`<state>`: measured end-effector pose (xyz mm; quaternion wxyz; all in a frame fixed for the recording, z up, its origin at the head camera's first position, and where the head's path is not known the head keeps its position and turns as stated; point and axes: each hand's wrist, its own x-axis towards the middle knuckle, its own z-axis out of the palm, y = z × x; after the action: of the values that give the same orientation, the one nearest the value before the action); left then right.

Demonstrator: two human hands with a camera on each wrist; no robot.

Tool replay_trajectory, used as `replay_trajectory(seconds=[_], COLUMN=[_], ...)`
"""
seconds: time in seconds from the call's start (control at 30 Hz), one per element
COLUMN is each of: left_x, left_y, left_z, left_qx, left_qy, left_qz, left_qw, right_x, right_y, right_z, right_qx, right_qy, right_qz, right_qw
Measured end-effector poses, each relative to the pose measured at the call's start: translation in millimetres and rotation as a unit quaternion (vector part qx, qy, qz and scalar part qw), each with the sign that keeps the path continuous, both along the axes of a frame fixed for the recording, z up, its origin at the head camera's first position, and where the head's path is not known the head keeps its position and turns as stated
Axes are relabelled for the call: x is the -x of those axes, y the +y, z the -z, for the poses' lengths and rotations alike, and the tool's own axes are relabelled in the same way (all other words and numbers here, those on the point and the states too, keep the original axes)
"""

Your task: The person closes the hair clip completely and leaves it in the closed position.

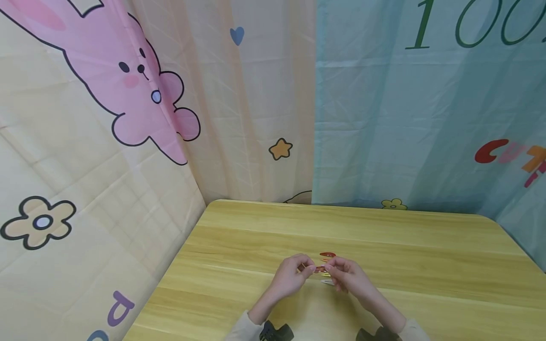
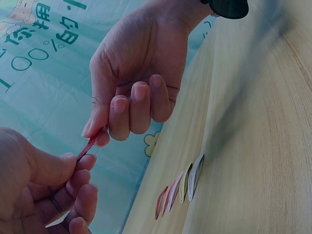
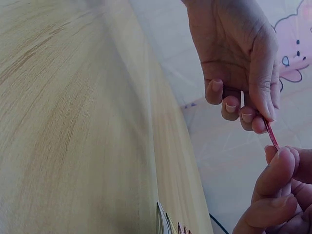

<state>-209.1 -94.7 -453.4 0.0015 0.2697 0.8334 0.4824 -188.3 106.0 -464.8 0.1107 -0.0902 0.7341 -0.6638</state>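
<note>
Between my two hands is a slim red snap hair clip [image 1: 320, 269], held just above the table. My left hand [image 1: 292, 275] pinches one end between thumb and forefinger, and my right hand [image 1: 351, 280] pinches the other end. In the left wrist view the red clip [image 2: 87, 146] is seen edge-on, its ends hidden by the fingertips. Behind and below the hands lies a row of several snap clips: a red clip [image 1: 327, 255], a pink clip [image 2: 175, 191], a yellow clip [image 2: 183, 184] and a white clip [image 2: 196, 178].
The wood-grain table [image 1: 230, 237] spreads around the hands. A cream curtain [image 1: 251, 94] with a pink rabbit print and a blue curtain [image 1: 384, 118] hang behind and beside it. A dark wrist device [image 1: 276, 331] shows near the front edge of the view.
</note>
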Motion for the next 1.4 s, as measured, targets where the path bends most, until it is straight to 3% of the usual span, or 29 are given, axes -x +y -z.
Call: replay_trajectory(seconds=[0.67,1.0,1.4], left_x=[0.2,2.0,1.4], left_y=[-1.4,-0.9,-0.6], left_z=[-1.8,2.2,3.4], left_qx=[-0.041,-0.066,-0.066], left_qy=[-0.063,-0.102,-0.104], left_qz=[0.016,0.022,0.016], left_qw=[0.9970,0.9923,0.9923], right_x=[3.5,4.2,3.3], right_y=[1.5,2.1,2.9], right_z=[1.3,3.8,3.7], right_qx=[0.042,0.060,0.060], right_qy=[-0.011,-0.038,-0.037], right_qz=[-0.032,-0.037,-0.042], right_qw=[0.9986,0.9968,0.9966])
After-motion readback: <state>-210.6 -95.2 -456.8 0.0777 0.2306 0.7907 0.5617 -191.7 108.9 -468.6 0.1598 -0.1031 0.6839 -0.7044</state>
